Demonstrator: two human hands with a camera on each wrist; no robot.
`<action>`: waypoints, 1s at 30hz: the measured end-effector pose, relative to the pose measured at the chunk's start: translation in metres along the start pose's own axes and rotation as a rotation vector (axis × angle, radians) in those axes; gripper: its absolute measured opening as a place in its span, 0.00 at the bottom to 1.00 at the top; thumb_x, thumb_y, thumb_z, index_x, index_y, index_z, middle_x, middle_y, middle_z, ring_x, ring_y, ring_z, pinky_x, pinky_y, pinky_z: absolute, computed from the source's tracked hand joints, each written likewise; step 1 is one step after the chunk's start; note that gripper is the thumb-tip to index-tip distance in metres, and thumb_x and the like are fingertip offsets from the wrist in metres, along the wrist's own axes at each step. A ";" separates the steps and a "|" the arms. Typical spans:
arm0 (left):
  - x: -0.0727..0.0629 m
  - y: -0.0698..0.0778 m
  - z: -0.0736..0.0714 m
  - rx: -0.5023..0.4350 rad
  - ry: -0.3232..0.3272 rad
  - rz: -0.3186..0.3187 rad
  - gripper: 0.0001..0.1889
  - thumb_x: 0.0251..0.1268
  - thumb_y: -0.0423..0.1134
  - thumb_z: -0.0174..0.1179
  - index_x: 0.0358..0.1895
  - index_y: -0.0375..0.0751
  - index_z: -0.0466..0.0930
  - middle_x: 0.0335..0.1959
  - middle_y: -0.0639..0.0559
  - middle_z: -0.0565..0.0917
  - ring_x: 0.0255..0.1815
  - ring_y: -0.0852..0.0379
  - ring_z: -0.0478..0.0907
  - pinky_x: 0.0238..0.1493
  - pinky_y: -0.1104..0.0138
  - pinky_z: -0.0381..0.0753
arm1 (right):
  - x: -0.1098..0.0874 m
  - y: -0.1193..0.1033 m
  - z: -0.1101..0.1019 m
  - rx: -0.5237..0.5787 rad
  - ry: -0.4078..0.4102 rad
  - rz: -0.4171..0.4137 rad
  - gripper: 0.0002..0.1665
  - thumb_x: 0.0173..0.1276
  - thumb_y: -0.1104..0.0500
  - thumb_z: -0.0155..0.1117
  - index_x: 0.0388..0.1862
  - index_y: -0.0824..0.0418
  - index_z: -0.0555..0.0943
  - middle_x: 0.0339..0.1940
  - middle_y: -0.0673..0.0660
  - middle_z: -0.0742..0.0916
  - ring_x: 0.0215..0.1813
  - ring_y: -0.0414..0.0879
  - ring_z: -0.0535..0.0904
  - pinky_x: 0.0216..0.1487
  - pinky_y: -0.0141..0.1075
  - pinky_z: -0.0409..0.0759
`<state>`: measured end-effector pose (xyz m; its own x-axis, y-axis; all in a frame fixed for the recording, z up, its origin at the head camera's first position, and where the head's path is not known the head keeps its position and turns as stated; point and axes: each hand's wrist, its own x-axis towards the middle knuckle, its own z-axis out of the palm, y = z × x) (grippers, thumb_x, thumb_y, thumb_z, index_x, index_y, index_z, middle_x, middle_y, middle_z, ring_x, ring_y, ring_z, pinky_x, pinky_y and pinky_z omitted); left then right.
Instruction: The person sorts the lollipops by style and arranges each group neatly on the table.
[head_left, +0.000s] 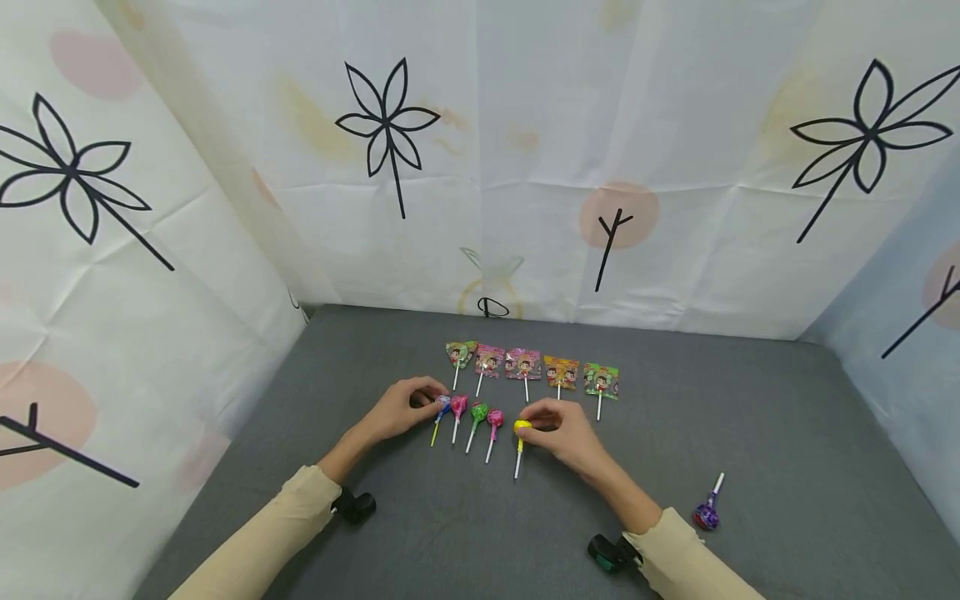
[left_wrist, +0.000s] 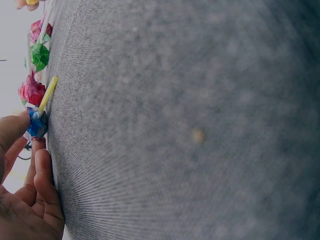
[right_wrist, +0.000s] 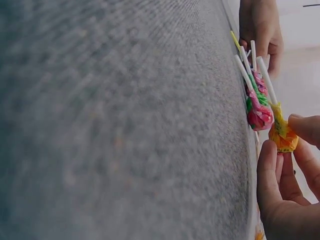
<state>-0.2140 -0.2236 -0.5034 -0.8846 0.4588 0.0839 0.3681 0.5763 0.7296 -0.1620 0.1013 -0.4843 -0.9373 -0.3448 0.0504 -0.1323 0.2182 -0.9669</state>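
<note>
My right hand [head_left: 564, 432] pinches a yellow lollipop [head_left: 521, 427] by its wrapped head, its white stick pointing toward me; in the right wrist view the yellow lollipop [right_wrist: 283, 135] sits between thumb and fingers. At the left end of the near row, my left hand [head_left: 405, 407] pinches the head of a blue lollipop [head_left: 442, 408] with a yellow stick, seen also in the left wrist view as a blue lollipop [left_wrist: 37, 122]. Between the hands lie a pink lollipop [head_left: 459, 405], a green lollipop [head_left: 478, 412] and another pink lollipop [head_left: 495, 418].
Behind them runs a row of several flat-packaged lollipops, among them a pink packet [head_left: 522, 364] and a green packet [head_left: 602, 381]. A purple lollipop [head_left: 707, 514] lies apart at the right, near my right sleeve. The grey table [head_left: 465, 533] meets a patterned white curtain [head_left: 525, 167] at the back.
</note>
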 end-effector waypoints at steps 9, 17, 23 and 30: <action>-0.001 0.000 -0.001 -0.018 0.006 0.018 0.09 0.72 0.36 0.65 0.52 0.43 0.85 0.44 0.54 0.84 0.41 0.58 0.81 0.46 0.58 0.81 | 0.009 0.002 0.008 -0.048 0.028 -0.001 0.10 0.64 0.66 0.75 0.43 0.68 0.86 0.40 0.59 0.88 0.43 0.52 0.84 0.46 0.40 0.81; 0.000 -0.001 -0.002 -0.017 0.002 0.016 0.10 0.73 0.37 0.65 0.53 0.43 0.85 0.44 0.54 0.84 0.42 0.57 0.81 0.46 0.57 0.81 | 0.014 -0.001 0.011 -0.053 0.044 0.008 0.11 0.63 0.66 0.76 0.42 0.69 0.86 0.39 0.60 0.89 0.42 0.54 0.83 0.44 0.43 0.80; -0.001 -0.001 -0.002 -0.008 0.010 0.025 0.09 0.72 0.37 0.65 0.52 0.43 0.85 0.43 0.54 0.84 0.41 0.58 0.81 0.45 0.58 0.81 | 0.018 0.002 0.012 -0.072 0.045 0.026 0.10 0.62 0.66 0.77 0.41 0.68 0.87 0.37 0.57 0.89 0.40 0.51 0.83 0.42 0.39 0.80; -0.001 0.000 -0.001 -0.009 0.007 0.018 0.10 0.72 0.37 0.65 0.53 0.44 0.85 0.44 0.54 0.84 0.41 0.58 0.81 0.46 0.58 0.81 | 0.020 0.001 0.013 -0.089 0.043 0.026 0.09 0.62 0.66 0.77 0.40 0.68 0.87 0.34 0.55 0.88 0.37 0.50 0.83 0.39 0.38 0.80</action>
<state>-0.2136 -0.2242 -0.5029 -0.8797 0.4644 0.1019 0.3817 0.5621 0.7337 -0.1766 0.0830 -0.4874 -0.9536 -0.2985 0.0384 -0.1340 0.3071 -0.9422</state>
